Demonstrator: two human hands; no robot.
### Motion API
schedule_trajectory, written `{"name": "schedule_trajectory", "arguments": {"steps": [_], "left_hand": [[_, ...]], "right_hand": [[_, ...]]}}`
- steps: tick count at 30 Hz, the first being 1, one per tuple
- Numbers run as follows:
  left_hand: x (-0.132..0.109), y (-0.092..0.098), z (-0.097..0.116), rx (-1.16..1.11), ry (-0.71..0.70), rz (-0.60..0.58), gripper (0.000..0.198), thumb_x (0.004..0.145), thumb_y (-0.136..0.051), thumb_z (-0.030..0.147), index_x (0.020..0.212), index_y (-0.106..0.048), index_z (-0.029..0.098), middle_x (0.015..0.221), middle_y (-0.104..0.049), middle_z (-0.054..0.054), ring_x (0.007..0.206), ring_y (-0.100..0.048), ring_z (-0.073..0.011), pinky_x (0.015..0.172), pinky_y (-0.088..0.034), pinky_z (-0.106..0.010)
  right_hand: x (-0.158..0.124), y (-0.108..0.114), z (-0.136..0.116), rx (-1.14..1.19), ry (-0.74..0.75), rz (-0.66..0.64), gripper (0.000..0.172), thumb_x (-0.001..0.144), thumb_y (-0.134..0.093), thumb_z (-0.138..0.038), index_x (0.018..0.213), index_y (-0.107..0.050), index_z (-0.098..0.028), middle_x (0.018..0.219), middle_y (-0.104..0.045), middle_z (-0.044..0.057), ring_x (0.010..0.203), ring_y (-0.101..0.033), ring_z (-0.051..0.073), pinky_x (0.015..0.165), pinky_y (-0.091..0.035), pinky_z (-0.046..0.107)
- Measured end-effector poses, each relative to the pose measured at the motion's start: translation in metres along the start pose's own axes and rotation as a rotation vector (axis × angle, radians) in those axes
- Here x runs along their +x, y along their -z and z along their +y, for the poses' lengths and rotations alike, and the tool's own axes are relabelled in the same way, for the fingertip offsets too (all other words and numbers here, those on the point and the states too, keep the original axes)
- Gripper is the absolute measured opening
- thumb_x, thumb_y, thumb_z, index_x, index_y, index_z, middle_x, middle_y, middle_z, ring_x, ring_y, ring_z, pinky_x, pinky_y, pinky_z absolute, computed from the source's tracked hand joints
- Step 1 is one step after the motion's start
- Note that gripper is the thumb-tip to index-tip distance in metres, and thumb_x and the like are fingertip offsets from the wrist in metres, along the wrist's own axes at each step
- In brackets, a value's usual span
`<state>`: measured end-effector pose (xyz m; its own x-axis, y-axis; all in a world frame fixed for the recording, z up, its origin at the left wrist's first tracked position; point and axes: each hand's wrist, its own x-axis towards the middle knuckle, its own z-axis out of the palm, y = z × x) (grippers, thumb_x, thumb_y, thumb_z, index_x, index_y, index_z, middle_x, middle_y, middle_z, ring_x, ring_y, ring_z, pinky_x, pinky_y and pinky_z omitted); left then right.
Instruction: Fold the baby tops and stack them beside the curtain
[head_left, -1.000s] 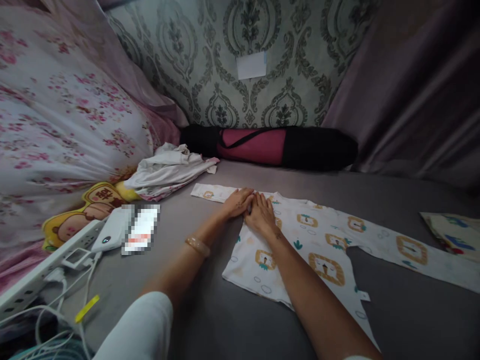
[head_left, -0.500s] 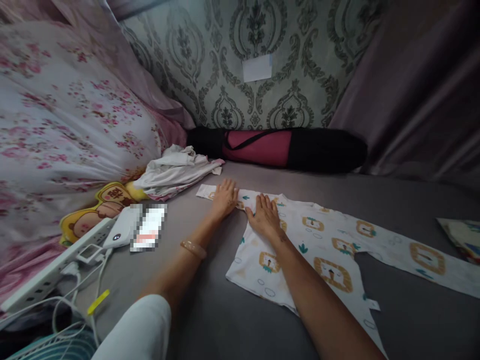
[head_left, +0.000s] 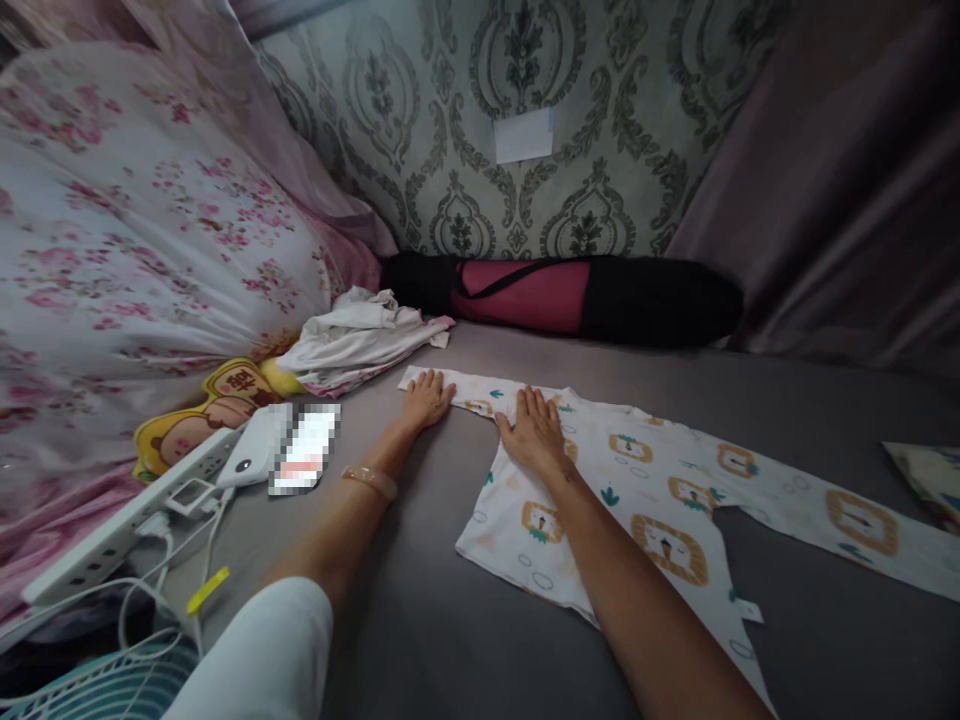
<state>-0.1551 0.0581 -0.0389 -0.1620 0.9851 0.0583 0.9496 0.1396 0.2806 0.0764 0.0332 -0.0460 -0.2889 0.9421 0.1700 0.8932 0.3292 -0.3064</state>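
Observation:
A white long-sleeved child's shirt (head_left: 615, 500), printed with lion faces and green leaves, lies spread out on a grey bed surface (head_left: 420, 590). My left hand (head_left: 427, 398) rests flat on its left sleeve close to the cuff, fingers outstretched. Flat on the shirt near that sleeve's shoulder is my right hand (head_left: 534, 432), its fingers extended too. Part of the shirt's body is hidden under my right forearm. The other sleeve (head_left: 840, 510) stretches toward the right edge, and a small tag (head_left: 748, 611) sticks out from the side seam.
A black and dark-pink long bag (head_left: 525, 295) lies along the patterned wall. Crumpled white cloth (head_left: 352, 340) sits at the back left. On the left are a power strip (head_left: 112, 530) with cables, a white device (head_left: 255, 450) and a yellow cartoon cushion (head_left: 195, 425). A packet (head_left: 926, 480) lies far right.
My left hand has slid left along the sleeve toward the cuff. My right hand stays in about the same place on the shirt. The view has shifted slightly.

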Motion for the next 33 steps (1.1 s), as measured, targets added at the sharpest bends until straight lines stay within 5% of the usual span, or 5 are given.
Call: {"name": "schedule_trajectory", "arguments": {"steps": [4, 10, 19, 28, 33], "left_hand": [[-0.007, 0.013, 0.004, -0.036, -0.088, 0.044, 0.033, 0.097, -0.045, 0.026, 0.126, -0.055, 0.015, 0.141, -0.051, -0.018, 0.129, -0.044, -0.0274, 0.108, -0.032, -0.046], [-0.035, 0.005, 0.040, -0.246, -0.518, 0.038, 0.018, 0.089, -0.061, 0.032, 0.097, -0.070, 0.019, 0.101, -0.068, -0.008, 0.098, -0.061, -0.0205, 0.092, -0.045, -0.033], [-0.040, -0.011, 0.042, -0.202, -0.588, 0.074, 0.021, 0.094, -0.053, 0.027, 0.101, -0.071, 0.020, 0.100, -0.067, -0.008, 0.095, -0.060, -0.0203, 0.091, -0.045, -0.034], [-0.052, 0.001, 0.047, -0.047, -0.685, 0.060, 0.029, 0.100, -0.040, 0.026, 0.100, -0.068, 0.020, 0.102, -0.066, -0.010, 0.100, -0.057, -0.0221, 0.092, -0.042, -0.035], [-0.055, 0.003, 0.051, -0.153, -0.609, 0.002, 0.023, 0.094, -0.048, 0.017, 0.094, -0.069, 0.023, 0.104, -0.067, -0.007, 0.102, -0.059, -0.0209, 0.094, -0.044, -0.031]], "right_hand": [[0.000, -0.002, 0.000, 0.004, 0.003, 0.004, 0.069, 0.098, -0.034, -0.047, 0.149, -0.035, 0.000, 0.157, -0.031, 0.019, 0.146, -0.022, 0.029, 0.118, -0.010, 0.044], [0.000, 0.001, 0.002, 0.053, 0.052, 0.126, 0.057, 0.096, -0.043, -0.041, 0.142, -0.045, -0.008, 0.150, -0.042, 0.019, 0.140, -0.033, 0.029, 0.114, -0.018, 0.044], [-0.002, 0.010, -0.005, 0.111, 0.227, 0.114, 0.018, 0.094, -0.053, -0.030, 0.093, -0.069, -0.020, 0.099, -0.066, 0.007, 0.101, -0.055, 0.022, 0.091, -0.033, 0.034], [0.017, 0.023, 0.015, 0.128, 0.097, 0.088, 0.036, 0.099, -0.037, -0.019, 0.119, -0.066, -0.019, 0.122, -0.067, 0.007, 0.114, -0.056, 0.020, 0.100, -0.035, 0.031], [0.034, 0.021, 0.012, 0.057, 0.209, -0.109, 0.044, 0.098, -0.035, -0.016, 0.135, -0.057, -0.018, 0.146, -0.051, 0.007, 0.138, -0.040, 0.022, 0.114, -0.025, 0.040]]}}
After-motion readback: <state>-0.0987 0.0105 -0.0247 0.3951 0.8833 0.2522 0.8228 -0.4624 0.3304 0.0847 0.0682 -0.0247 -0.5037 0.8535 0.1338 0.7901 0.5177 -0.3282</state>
